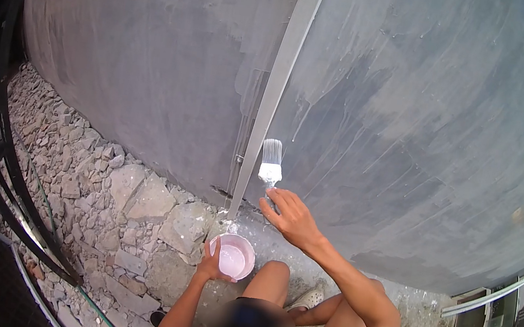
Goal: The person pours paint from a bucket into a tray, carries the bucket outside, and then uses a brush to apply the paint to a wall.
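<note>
In my right hand [291,217] is a paintbrush [271,165], its bristles pointing up and whitened near the base. The brush overlaps the grey wall [355,156] just right of a pale vertical strip [287,54]. My left hand [212,263] grips a small tub [252,249] by its side, thumb at the rim. Pale pinkish-white liquid [232,261] lies inside the tub. Lower down, the wall shows darker wet-looking patches and thin drip streaks.
Broken stones and rubble [85,173] cover the ground at left. Dark curved metal bars [11,157] stand at the far left, with a green hose [100,314] near them. A pale pipe [504,288] runs at the lower right. My shoe [308,298] rests on the concrete ledge [414,316].
</note>
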Action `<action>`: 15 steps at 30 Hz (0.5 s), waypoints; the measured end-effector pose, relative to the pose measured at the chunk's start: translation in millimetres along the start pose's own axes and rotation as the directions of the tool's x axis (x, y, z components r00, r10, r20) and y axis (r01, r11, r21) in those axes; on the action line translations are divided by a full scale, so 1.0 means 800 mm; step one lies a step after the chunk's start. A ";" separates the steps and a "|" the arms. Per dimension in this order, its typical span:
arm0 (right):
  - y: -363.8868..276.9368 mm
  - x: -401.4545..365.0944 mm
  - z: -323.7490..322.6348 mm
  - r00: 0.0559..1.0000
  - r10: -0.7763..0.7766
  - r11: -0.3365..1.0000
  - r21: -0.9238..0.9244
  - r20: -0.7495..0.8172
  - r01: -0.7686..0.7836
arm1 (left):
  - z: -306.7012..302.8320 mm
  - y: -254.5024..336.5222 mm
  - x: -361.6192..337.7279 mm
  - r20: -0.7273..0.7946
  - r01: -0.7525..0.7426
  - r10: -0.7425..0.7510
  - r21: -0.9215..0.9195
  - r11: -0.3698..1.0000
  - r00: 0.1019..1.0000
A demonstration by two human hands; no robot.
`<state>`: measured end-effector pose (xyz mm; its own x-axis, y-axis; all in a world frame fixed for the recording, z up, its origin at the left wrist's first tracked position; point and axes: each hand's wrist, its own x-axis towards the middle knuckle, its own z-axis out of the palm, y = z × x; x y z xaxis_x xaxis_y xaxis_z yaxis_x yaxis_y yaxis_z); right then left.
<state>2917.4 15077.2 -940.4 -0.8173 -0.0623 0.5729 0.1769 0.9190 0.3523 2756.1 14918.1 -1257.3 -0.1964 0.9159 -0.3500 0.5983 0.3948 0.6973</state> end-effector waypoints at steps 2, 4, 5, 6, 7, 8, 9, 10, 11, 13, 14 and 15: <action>-0.013 -0.015 0.015 0.994 0.034 0.980 0.190 0.100 -0.053 | -0.002 0.003 0.000 0.000 0.021 -0.021 0.010 1.000 1.000; -0.009 -0.014 0.014 0.995 0.035 0.978 0.204 0.089 -0.053 | -0.002 0.003 0.003 0.002 0.043 -0.043 0.015 0.999 0.999; -0.001 -0.002 0.000 0.993 0.086 0.968 0.230 0.083 -0.103 | 0.000 0.001 0.002 0.010 0.074 -0.074 0.020 0.997 0.997; 0.007 0.009 -0.014 0.986 0.144 0.953 0.258 0.081 -0.160 | 0.002 -0.001 0.001 0.017 0.077 -0.078 0.020 0.997 0.997; 0.018 0.024 -0.030 0.986 0.166 0.955 0.244 0.021 -0.166 | 0.000 -0.002 0.000 -0.004 0.056 -0.056 -0.001 0.998 0.998; 0.034 0.043 -0.050 0.981 0.188 0.958 0.230 -0.038 -0.174 | -0.002 -0.002 -0.001 -0.024 0.035 -0.036 -0.022 0.999 0.999; 0.050 0.061 -0.070 0.978 0.189 0.967 0.191 -0.093 -0.168 | -0.002 -0.002 -0.002 -0.013 0.040 -0.040 -0.018 0.999 0.999; 0.065 0.081 -0.093 0.972 0.185 0.975 0.150 -0.148 -0.163 | -0.001 -0.002 0.000 -0.025 0.038 -0.038 -0.010 0.999 0.999; 0.075 0.101 -0.118 0.960 0.192 0.977 0.128 -0.205 -0.168 | 0.000 -0.002 0.000 -0.035 0.039 -0.039 -0.002 0.999 0.999; 0.086 0.135 -0.168 0.934 0.192 0.981 0.059 -0.301 -0.183 | 0.007 0.000 0.003 -0.045 0.052 -0.052 0.018 0.998 0.998; 0.087 0.144 -0.185 0.922 0.188 0.981 0.012 -0.338 -0.196 | 0.008 0.001 0.003 -0.063 0.060 -0.057 0.035 0.998 0.996; 0.089 0.146 -0.193 0.922 0.195 0.979 0.015 -0.333 -0.202 | 0.008 0.002 0.001 -0.055 0.062 -0.060 0.037 0.997 0.997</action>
<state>2919.6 15075.3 -734.2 -0.5365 -0.0077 0.8438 0.3304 0.9182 0.2184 2761.8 14918.9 -1260.5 -0.2747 0.8931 -0.3564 0.6128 0.4482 0.6508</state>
